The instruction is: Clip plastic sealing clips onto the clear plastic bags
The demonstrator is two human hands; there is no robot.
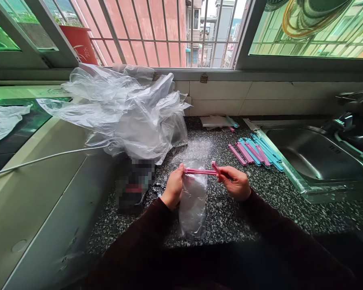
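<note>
Pinching one end of a pink clip [199, 172] with my left hand [173, 187], I hold those fingers narrow; I cannot tell whether they also grip the clear plastic bag [192, 209] beneath. My right hand [236, 183] holds the clip's other end, fingertips drawn together, where a short part tilts upward. The clip lies across the bag's upper part, over the speckled counter [226, 221]. Beyond my right hand, a loose pile of pink and blue clips [257, 152] rests near the sink [323, 188].
</note>
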